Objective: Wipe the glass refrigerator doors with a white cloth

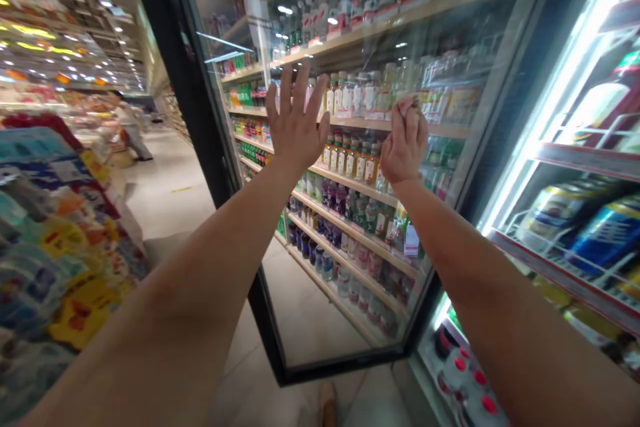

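A black-framed glass door (313,330) of a drinks fridge stands swung open before me. My left hand (297,121) is raised flat at the glass, its fingers spread and holding nothing. Further right, my right hand (406,147) is closed around a small, pale crumpled cloth (407,101) at the glass. Only a bit of this cloth shows above the fingers. Whether either palm presses on the pane, I cannot tell. Shelves of bottles (350,159) show in the glass between and around my hands.
At right, the lit fridge holds cans (555,210) on wire shelves and red-capped bottles (463,370) low down. Packaged goods (75,267) are stacked at left. A person (129,127) stands far down the aisle floor (167,193).
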`<state>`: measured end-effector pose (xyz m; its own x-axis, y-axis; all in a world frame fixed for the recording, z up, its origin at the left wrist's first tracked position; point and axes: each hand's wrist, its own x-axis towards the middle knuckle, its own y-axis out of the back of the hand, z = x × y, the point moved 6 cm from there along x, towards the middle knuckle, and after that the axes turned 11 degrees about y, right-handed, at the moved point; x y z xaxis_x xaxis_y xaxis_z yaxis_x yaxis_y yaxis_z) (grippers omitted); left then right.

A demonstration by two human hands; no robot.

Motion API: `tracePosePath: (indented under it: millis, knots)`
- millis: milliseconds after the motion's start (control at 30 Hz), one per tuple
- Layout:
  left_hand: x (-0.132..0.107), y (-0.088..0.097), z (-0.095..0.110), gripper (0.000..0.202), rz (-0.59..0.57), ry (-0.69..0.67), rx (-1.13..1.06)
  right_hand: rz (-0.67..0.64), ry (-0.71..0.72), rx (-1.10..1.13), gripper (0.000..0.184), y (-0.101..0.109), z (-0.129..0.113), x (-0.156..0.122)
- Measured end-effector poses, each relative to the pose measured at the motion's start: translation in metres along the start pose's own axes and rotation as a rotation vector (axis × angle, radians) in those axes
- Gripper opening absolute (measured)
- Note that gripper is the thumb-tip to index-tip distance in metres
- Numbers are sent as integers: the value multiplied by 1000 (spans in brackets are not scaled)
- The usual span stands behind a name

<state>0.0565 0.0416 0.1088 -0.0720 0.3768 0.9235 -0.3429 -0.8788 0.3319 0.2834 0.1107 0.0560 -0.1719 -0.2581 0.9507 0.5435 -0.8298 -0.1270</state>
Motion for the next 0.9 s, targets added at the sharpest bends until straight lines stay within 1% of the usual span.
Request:
tracePosePath:
  millis: [67, 133, 167, 233, 267, 300, 333, 367, 433, 467, 500, 533, 600, 633, 667, 700, 733, 800, 833, 867, 900]
  knots:
    - [7, -8, 10, 65, -16, -50, 33, -15, 16, 1, 57, 2, 0, -2]
    - [7, -10, 13, 65, -12, -72, 70, -103, 102, 45, 56, 2, -4, -5]
    - [6, -11, 12, 64, -11, -79, 87, -190, 188, 89, 54, 1, -8, -6]
    - [4, -10, 10, 64, -4, -85, 108, -403, 402, 194, 50, -2, -16, -9]
    - [3, -10, 9, 64, -4, -88, 112, -483, 484, 228, 49, -3, -17, -9]
    - [3, -9, 9, 64, -3, -89, 112, -517, 514, 234, 49, -3, -14, -5]
    - [3, -9, 8, 64, -3, -90, 111, -494, 479, 211, 50, -2, -6, 2]
    - [4, -10, 8, 64, -3, -90, 105, -421, 385, 166, 51, 0, 4, 12]
    - [5, -11, 8, 66, -14, -84, 90, -244, 144, 79, 55, 5, 23, 27]
    - [5, -12, 7, 67, -21, -77, 86, -193, 68, 66, 56, 5, 27, 31]
    - [5, -12, 7, 67, -26, -67, 85, -191, 54, 83, 57, 2, 25, 33]
    - [6, -13, 6, 67, -33, -57, 92, -231, 102, 126, 57, -2, 19, 34]
    - [6, -15, 4, 65, -28, -41, 94, -374, 284, 237, 56, -12, 0, 32]
    - [7, -16, 3, 65, -19, -41, 78, -431, 354, 275, 56, -14, -5, 31]
    - [8, -17, 2, 65, -11, -48, 54, -455, 380, 288, 55, -16, -5, 31]
    - [8, -19, 0, 65, -7, -62, 28, -440, 358, 278, 55, -16, 0, 33]
    - [9, -20, -1, 65, -2, -76, 8, -391, 296, 248, 56, -16, 9, 36]
    - [11, -23, -4, 66, 7, -104, 9, -247, 136, 175, 57, -12, 30, 42]
    - [12, -25, -5, 67, 11, -119, 14, -196, 85, 150, 58, -10, 37, 42]
    - [12, -26, -6, 67, 14, -136, 14, -182, 77, 141, 59, -10, 39, 43]
    - [12, -26, -6, 67, 20, -150, 15, -216, 119, 151, 59, -12, 36, 42]
